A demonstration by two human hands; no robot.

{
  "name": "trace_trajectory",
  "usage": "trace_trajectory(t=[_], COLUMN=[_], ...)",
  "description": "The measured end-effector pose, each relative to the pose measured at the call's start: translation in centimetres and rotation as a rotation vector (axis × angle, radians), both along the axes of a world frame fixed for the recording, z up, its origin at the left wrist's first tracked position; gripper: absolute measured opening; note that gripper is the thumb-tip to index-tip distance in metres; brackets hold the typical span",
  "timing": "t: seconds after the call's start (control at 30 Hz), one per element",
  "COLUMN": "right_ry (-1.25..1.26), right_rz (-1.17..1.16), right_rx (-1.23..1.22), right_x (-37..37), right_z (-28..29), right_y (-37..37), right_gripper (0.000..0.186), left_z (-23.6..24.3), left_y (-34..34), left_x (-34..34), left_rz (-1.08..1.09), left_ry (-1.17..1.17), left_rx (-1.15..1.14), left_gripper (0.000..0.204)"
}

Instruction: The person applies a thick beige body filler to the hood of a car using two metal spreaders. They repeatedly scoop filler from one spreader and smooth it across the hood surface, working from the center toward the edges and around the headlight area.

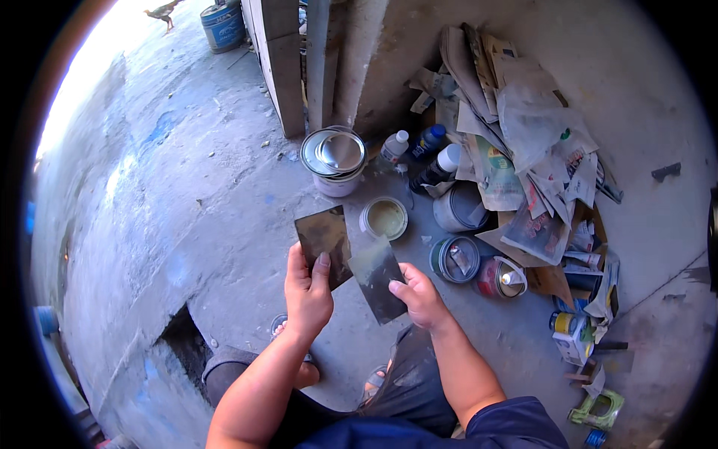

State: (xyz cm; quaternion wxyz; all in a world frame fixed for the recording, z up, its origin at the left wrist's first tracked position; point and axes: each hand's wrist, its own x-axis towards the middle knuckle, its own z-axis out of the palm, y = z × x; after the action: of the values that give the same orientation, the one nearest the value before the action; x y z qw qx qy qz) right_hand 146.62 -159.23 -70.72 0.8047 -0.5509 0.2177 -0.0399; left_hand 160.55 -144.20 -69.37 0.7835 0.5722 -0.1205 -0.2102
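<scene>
My left hand (308, 299) is closed on a dark, flat, rectangular putty spreader (321, 232), thumb on its face; brownish smears mark the surface. In my right hand (420, 301) is a second grey putty spreader (381, 290), pinched at its right edge. A pale, greenish paste (370, 258) coats the upper part of this one. The two spreaders are side by side, their inner edges close together; whether they touch I cannot tell. Just beyond them stands a small round tub (384, 218) with pale greenish paste inside. Behind it is a larger tin (333, 166) with metal lids on top.
Right of the tub stand bottles (393, 147), a grey can (459, 207), an open tin (455, 259) holding a tube, and a red tin (499, 278). Crumpled papers (535, 157) pile against the wall. A hole (185, 340) breaks the concrete floor at left; a post (277, 67) rises ahead.
</scene>
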Motion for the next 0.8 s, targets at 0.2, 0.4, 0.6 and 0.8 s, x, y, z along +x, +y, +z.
trace_trajectory(t=[0.2, 0.4, 0.6, 0.8], right_ry=[0.401, 0.392, 0.064, -0.048], right_rz=[-0.239, -0.205, -0.242, -0.123], right_rx=[-0.460, -0.205, 0.245, 0.418], right_x=[1.9, -0.8, 2.8, 7.1], right_z=[-4.4, -8.6, -4.5, -3.0], right_y=[-2.1, -3.1, -2.0, 0.1], right_gripper=[0.029, 0.022, 0.026, 0.025], left_z=[-0.9, 0.6, 0.8, 1.6], left_y=[0.2, 0.6, 2.0, 2.9], left_x=[-0.3, 2.2, 2.7, 1.7], left_rz=[-0.120, -0.060, -0.078, -0.215], left_ry=[-0.224, 0.125, 0.376, 0.584], left_rx=[0.375, 0.142, 0.037, 0.071], left_gripper=[0.029, 0.030, 0.028, 0.025])
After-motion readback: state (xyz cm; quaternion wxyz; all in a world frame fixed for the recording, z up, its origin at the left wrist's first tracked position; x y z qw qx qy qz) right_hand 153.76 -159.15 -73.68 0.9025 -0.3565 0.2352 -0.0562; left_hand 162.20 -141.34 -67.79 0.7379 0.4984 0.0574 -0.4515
